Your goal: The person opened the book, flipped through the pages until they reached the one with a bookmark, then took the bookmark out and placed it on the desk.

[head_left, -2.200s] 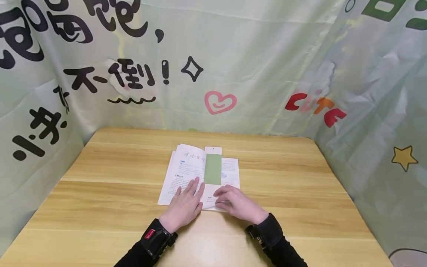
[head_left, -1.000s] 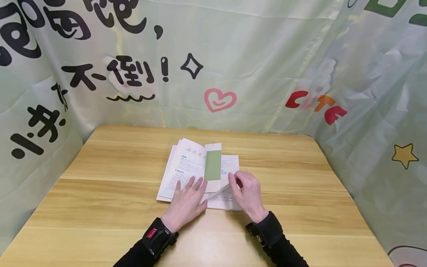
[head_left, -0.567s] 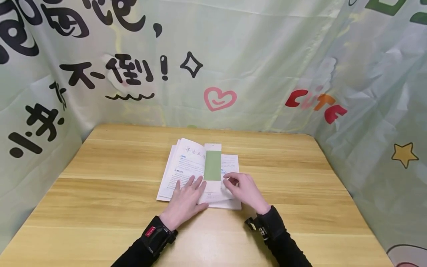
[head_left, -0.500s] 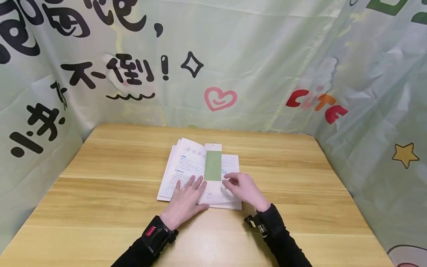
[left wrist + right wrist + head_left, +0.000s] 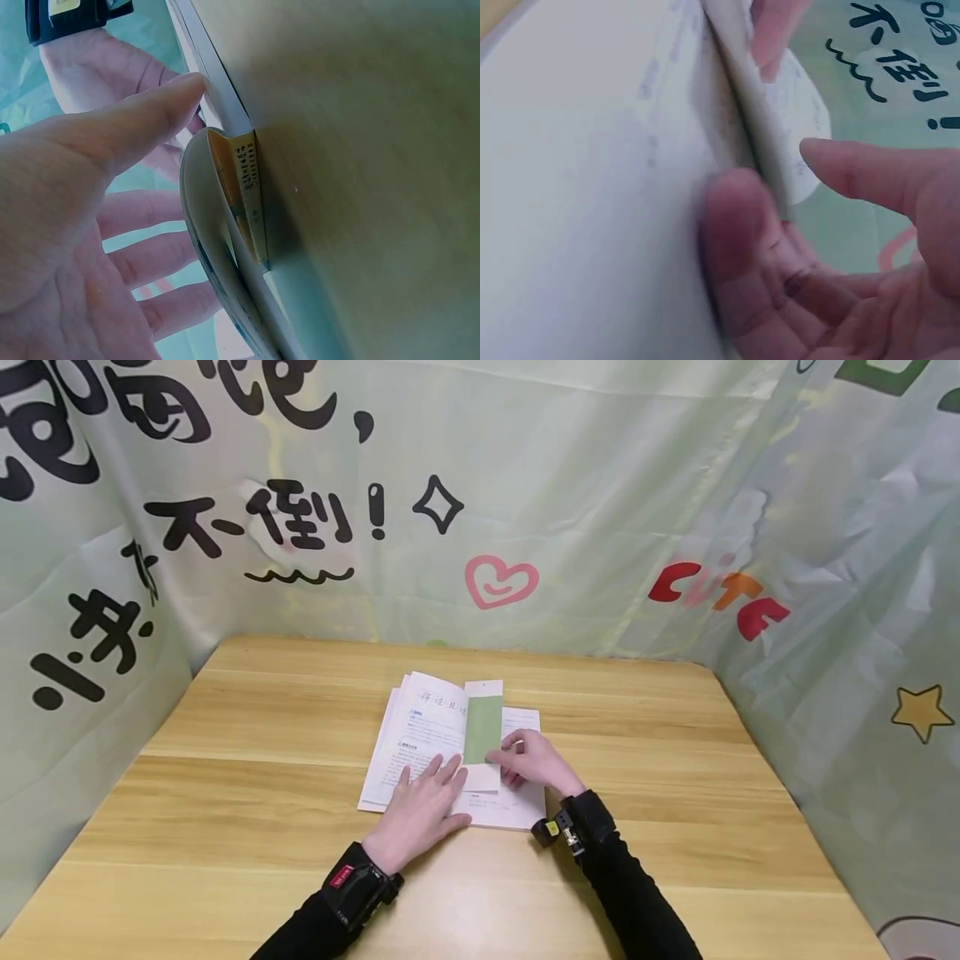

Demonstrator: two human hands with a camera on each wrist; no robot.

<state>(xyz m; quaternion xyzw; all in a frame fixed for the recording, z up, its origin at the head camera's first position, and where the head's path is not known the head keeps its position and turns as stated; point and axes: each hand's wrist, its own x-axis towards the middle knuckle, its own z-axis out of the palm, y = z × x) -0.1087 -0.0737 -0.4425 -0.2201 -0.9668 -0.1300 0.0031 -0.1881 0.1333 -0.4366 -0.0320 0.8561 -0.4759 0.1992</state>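
Note:
An open book (image 5: 420, 718) with printed pages lies at the table's middle. Over its right page lies a white bookmark (image 5: 482, 727) with a broad green band. Fingers spread, my left hand (image 5: 420, 814) rests on the left page, its index fingertip near the bookmark's left side. In the left wrist view the thumb (image 5: 150, 124) reaches over the book's lower edge. My right hand (image 5: 536, 762) is at the bookmark's right edge, one fingertip overlapping the green band. The right wrist view shows its thumb (image 5: 855, 169) apart from the bent fingers (image 5: 739, 217), which are blurred at the page.
The wooden table (image 5: 285, 710) extends around the book on all sides. A pale green printed curtain (image 5: 585, 510) stands behind the table and along its sides. Both wrists wear black straps with small cameras (image 5: 551, 829).
My right hand first lifts the lower corner of the right page, then lets it fall flat. It has since moved up and left to the bookmark's edge. The left hand stays on the book.

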